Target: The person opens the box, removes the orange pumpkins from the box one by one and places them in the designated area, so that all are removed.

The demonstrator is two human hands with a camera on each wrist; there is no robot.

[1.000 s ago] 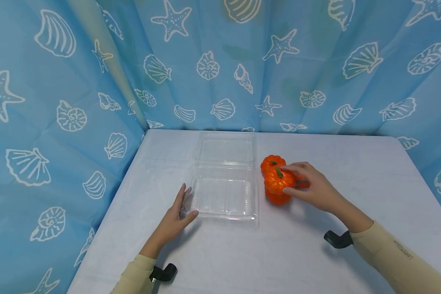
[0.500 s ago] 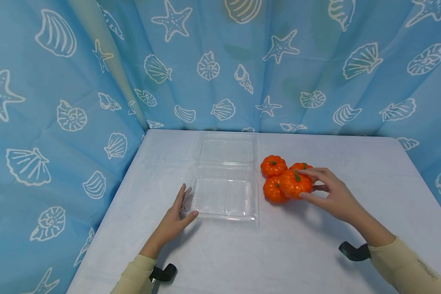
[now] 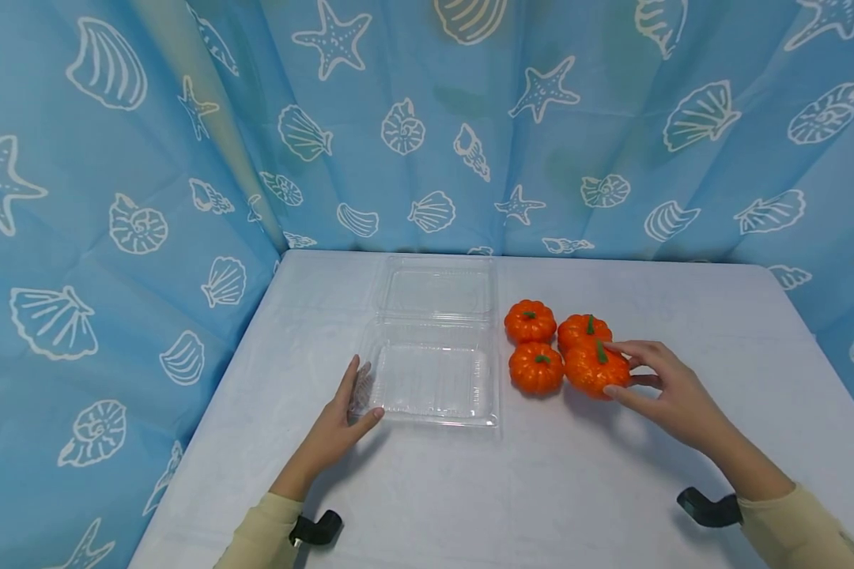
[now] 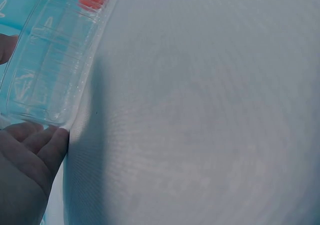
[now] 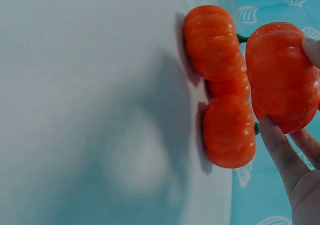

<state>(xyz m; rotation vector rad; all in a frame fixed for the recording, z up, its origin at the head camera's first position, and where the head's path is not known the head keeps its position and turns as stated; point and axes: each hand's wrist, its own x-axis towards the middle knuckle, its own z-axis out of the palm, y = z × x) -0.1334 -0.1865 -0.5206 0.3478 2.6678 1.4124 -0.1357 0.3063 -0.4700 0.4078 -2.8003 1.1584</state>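
Observation:
My right hand holds a small orange pumpkin with a green stem, thumb on its near side and fingers on the far side. In the right wrist view this pumpkin stands off the table, higher than the others. Three like pumpkins sit close by: one at back left, one at front left, and one behind the held one, partly hidden by it. My left hand rests at the left front corner of a clear plastic clamshell box, fingers extended along its side, thumb at the front edge.
The lid of the box lies folded back flat toward the rear edge. A white cloth covers the table. Blue curtains with shell prints hang behind and at the left. Each wrist wears a black camera mount.
My right hand has carried the pumpkin to the right and toward me, from above the left pumpkins to in front of the rear right one. The left hand and box stay put.

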